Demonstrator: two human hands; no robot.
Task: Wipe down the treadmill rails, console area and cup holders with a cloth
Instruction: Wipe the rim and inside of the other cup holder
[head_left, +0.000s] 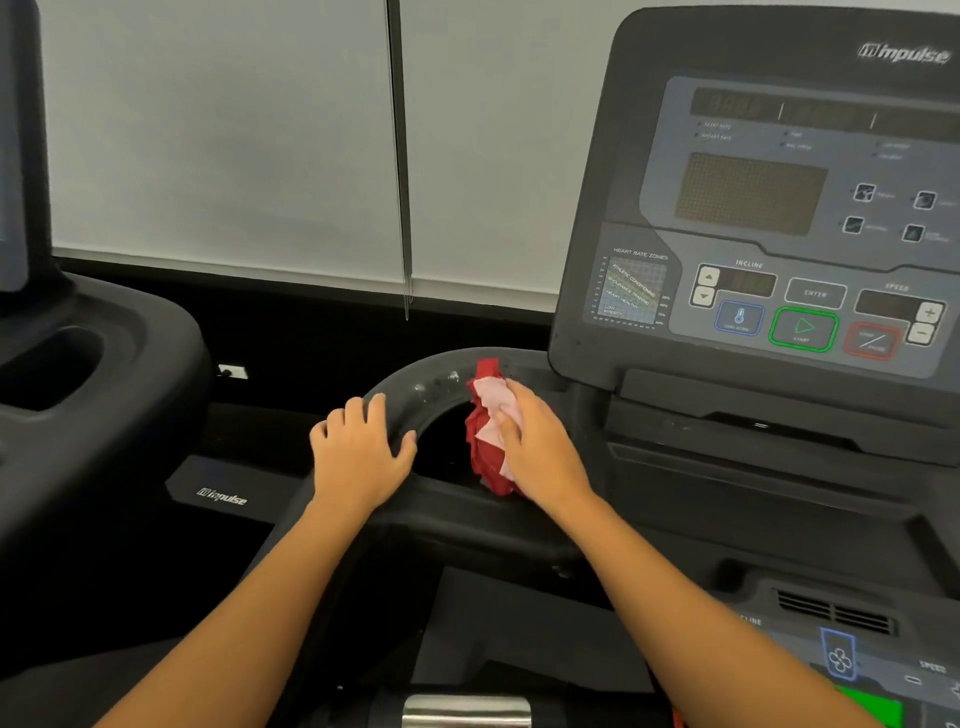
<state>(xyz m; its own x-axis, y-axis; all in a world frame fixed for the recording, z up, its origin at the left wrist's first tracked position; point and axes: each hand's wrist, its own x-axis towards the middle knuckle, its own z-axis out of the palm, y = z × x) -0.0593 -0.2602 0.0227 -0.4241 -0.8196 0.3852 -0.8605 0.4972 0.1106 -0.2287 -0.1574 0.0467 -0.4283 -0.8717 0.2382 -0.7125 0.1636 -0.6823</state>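
Our right hand (540, 447) clamps the red-and-pink cloth (485, 441) on the cup holder (431, 388) rim at three o'clock. Our left hand (358, 457) grips the rim at nine.

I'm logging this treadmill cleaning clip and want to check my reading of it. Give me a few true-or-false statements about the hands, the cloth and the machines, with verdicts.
1. The right hand holds the crumpled red and pale pink cloth against the black ring-shaped cup holder rim. True.
2. The left hand holds a spray bottle. False: its fingers and thumb curl only over the cup holder rim.
3. The cloth covers the green-outlined start button. False: the cloth sits lower left of the grey console panel, on the cup holder.
4. A second black treadmill stands to the left. True.
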